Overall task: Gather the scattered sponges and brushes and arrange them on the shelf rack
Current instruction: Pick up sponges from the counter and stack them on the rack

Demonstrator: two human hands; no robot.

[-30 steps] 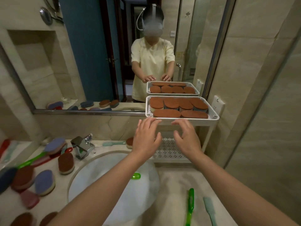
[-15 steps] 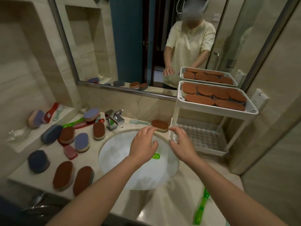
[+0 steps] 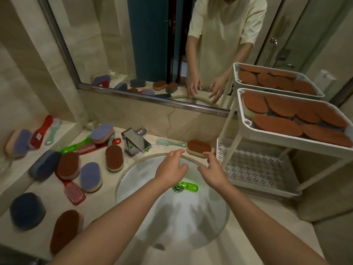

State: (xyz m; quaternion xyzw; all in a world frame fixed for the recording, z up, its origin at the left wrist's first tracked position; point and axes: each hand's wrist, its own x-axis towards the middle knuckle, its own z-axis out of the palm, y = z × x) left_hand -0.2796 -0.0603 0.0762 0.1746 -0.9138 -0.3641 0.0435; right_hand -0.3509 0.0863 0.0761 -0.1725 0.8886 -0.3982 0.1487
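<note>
Sponge [image 3: 198, 148], centre frame: I judge it light and squashy; I'd pinch its long sides. Left hand [image 3: 172, 166], right hand [image 3: 213, 170]: fingers spread, empty.

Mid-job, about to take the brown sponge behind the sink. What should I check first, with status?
1. Hands free: ok; left hand and right hand open, holding nothing.
2. Sponge within reach: ok; right hand almost at its front edge.
3. Contact with sponge: cannot tell.
4. Top tray room: not ok; brown sponges cover it.
5. Lower shelf room: ok; perforated floor shows.
6. Sink cleared: not ok; green brush lies at the drain.
</note>
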